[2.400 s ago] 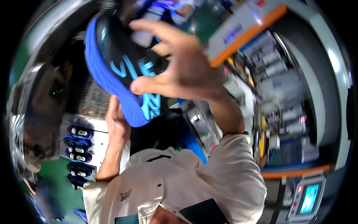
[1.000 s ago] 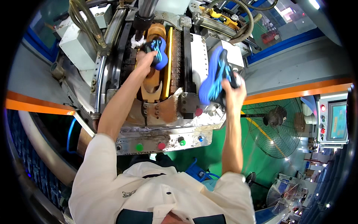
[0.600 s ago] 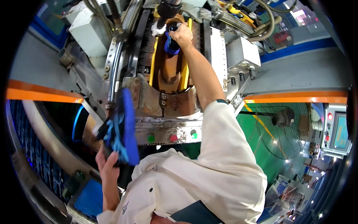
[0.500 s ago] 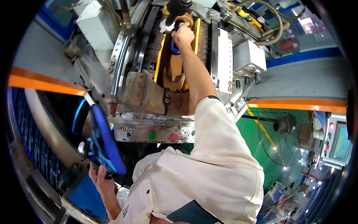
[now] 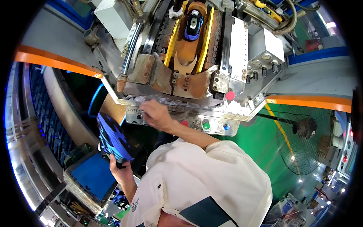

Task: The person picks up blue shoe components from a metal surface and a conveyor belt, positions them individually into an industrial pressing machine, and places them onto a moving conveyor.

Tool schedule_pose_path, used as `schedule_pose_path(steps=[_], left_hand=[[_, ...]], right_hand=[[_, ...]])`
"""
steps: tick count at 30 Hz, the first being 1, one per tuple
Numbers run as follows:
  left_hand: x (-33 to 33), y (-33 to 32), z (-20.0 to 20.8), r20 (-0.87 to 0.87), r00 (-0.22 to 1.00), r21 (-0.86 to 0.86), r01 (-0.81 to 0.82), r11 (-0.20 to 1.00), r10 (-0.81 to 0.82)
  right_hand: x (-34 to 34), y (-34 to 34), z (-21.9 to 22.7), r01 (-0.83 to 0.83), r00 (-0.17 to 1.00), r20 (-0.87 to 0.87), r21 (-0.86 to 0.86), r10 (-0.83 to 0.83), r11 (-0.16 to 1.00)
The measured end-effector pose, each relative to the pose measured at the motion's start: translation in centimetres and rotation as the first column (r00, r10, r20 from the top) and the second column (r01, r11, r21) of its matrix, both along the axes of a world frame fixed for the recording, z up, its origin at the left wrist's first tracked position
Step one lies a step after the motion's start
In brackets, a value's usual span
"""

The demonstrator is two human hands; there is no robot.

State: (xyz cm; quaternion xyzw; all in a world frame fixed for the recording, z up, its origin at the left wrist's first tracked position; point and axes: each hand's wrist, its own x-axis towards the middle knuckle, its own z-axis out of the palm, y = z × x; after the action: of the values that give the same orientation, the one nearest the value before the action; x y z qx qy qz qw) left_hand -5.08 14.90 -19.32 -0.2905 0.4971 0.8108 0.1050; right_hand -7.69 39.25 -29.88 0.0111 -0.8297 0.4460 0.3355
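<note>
In my left hand (image 5: 123,174) I grip a blue-and-black shoe (image 5: 115,137), tilted, with its patterned sole facing up and right. My right hand (image 5: 157,114) hovers above the left end of the machine's front control panel (image 5: 174,120). Its fingers are loosely bent, with nothing visible in them. Farther up, a second blue-rimmed shoe (image 5: 192,37) with a black, light-centred top sits in the machine's brown trough (image 5: 184,51) between two yellow strips (image 5: 206,41).
A rusty metal bracket (image 5: 187,83) crosses the trough's near end. Green and red buttons line the panel, with a red button (image 5: 230,95) above. At left stands a blue-topped box (image 5: 92,176); at right, a caged fan (image 5: 304,128). Orange bars (image 5: 310,101) run along both sides.
My right hand has left the shoe in the trough and come back toward me, over the panel. The shoe in my left hand has shifted right and turned, its sole showing more.
</note>
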Motion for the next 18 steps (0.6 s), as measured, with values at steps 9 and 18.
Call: schedule_pose_path(steps=[9,18], left_hand=[[0.0,0.3,0.0,0.004,0.999,-0.077,0.051,0.996,-0.051],[-0.9,1.1,-1.0,-0.012,0.997,0.033,0.076,0.997,-0.076]], right_hand=[[-3.0,0.8,0.1,-0.010,0.993,-0.118,-0.020,0.008,1.000],[-11.8,34.3,26.0,0.676,0.633,-0.461,-0.063,-0.622,0.734]])
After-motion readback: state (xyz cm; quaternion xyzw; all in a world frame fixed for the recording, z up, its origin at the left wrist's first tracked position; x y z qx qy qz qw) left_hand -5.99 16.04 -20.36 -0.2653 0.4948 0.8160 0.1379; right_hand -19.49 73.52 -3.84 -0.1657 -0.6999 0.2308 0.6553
